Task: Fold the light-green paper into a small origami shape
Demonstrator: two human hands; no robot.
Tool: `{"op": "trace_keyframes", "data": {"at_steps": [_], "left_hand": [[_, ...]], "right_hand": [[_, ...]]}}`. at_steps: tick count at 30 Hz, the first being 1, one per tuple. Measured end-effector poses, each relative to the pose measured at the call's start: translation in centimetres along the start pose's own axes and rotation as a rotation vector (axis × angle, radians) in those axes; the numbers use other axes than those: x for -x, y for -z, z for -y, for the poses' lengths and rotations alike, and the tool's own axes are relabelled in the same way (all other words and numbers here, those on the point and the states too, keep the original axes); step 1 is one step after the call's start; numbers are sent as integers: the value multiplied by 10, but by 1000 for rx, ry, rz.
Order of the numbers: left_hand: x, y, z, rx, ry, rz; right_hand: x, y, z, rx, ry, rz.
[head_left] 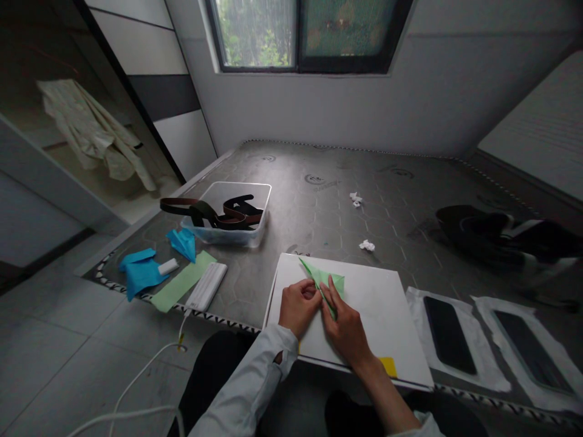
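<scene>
A piece of green folded paper (pixel 333 281) lies on a white box (pixel 368 303) in front of me, one pointed corner reaching up and to the left. My left hand (pixel 298 306) pinches the paper's left edge, fingers curled and thumb against it. Along the fold, my right hand (pixel 345 325) presses down with its fingers stretched over the paper. Both hands touch the sheet, and they partly hide its lower end.
Left of the box lie a white power strip (pixel 207 287), a green paper strip (pixel 184 282), blue folded papers (pixel 142 273) and a clear plastic bin (pixel 262 237) holding belts. Crumpled tissues (pixel 367 245) lie beyond. Two dark phones (pixel 450 334) rest on white wrapping at right.
</scene>
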State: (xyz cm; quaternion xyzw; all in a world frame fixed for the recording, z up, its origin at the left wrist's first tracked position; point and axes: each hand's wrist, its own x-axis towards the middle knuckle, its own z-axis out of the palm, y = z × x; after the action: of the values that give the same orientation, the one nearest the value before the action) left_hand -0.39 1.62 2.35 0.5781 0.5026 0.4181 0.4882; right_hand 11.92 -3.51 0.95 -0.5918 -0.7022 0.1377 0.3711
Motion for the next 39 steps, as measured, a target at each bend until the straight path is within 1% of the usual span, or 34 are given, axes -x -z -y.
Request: {"op": "trace_keyframes", "data": {"at_steps": [2,5,10,12,14,17,19,20,24,26,29,34,36,39], "left_hand": [[1,0,-1,-39,-25,-3],[2,0,-1,-48,-67,-14],[9,0,-1,-117,-230,12],[12,0,-1,-114,-267,29],[14,1,-2,-81,-262,-12],[11,2,-4,-55,-204,-149],[8,3,-6,-73,-169,-178],[7,4,-7,-85,-165,-156],[7,6,-12,-75,-235,31],[7,8,-13,-32,-238,79],[5,9,-8,45,-157,77],[-2,9,2,247,13,79],[-4,9,2,279,25,84],[-4,9,2,231,-18,51]], "right_hand": [[0,0,0,0,0,-3],[1,-1,-1,26,-28,-49],[0,3,1,36,-158,-192],[-2,8,2,29,-219,-234],[-3,14,2,36,-267,-263],[-5,22,0,45,-306,-298],[-4,23,-2,37,-301,-290],[-4,23,-3,29,-286,-272],[-1,19,-6,-14,-206,-175],[-1,19,-7,-44,-210,-150],[-5,24,-9,-155,-272,-133],[-13,33,-14,-467,-384,-161],[-16,34,-16,-524,-431,-134],[-17,34,-17,-572,-500,-80]]}}
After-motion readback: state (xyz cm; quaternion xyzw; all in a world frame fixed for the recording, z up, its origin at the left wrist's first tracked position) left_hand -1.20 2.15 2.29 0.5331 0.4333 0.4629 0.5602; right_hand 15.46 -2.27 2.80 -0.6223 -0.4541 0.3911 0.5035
